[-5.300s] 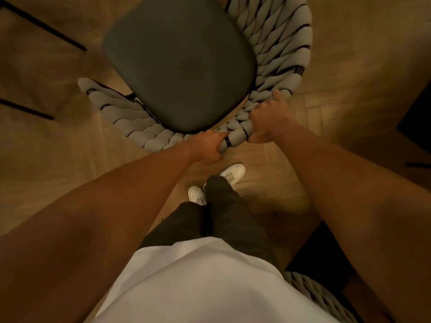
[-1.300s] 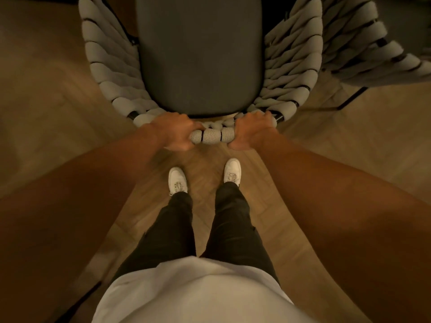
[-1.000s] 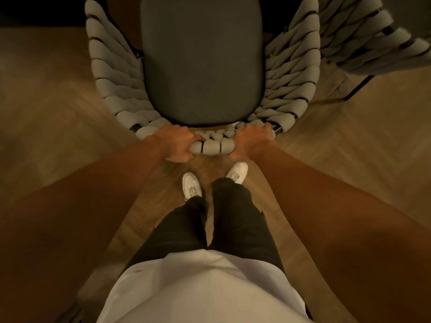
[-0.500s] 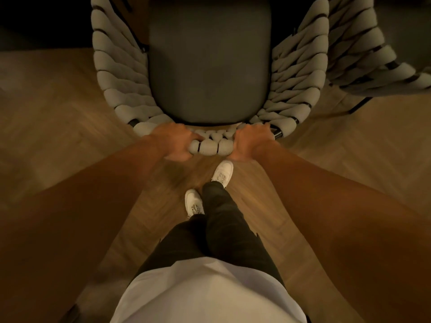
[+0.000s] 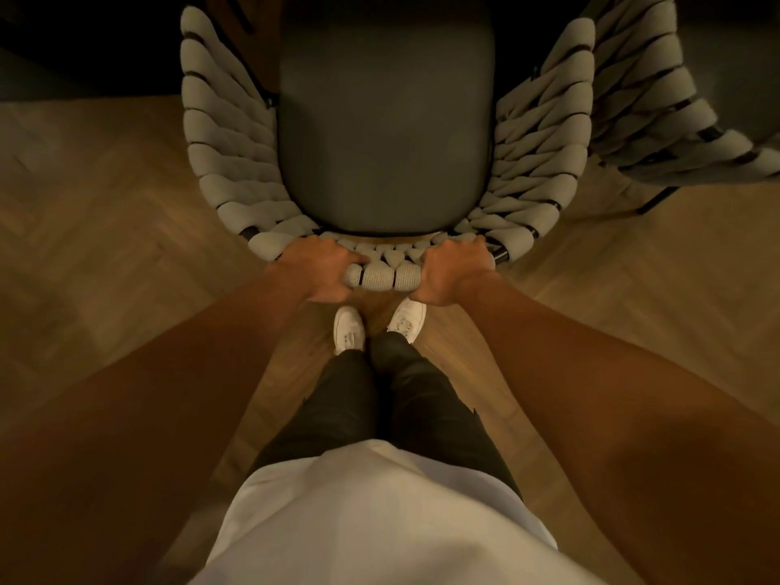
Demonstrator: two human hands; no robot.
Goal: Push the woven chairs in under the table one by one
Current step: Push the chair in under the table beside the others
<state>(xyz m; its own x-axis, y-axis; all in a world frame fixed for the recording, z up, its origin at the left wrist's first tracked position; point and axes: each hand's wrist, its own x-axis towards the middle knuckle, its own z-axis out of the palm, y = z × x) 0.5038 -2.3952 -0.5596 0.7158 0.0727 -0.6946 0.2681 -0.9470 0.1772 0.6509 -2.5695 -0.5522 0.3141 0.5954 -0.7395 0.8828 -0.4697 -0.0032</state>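
Both hands grip the top rail of the woven chair point(image 5: 386, 137): left hand point(image 5: 320, 270) and right hand point(image 5: 453, 272) curled round the padded rope wrap, near centre, close together. Chair sits straight ahead, its far seat edge lost in the dark, probably under the table, though too dim to confirm. Judged: rope soft, frame beneath stiff, weight moderate; rail is the sound hold. Second woven chair point(image 5: 658, 99) stands just right, close enough to snag.
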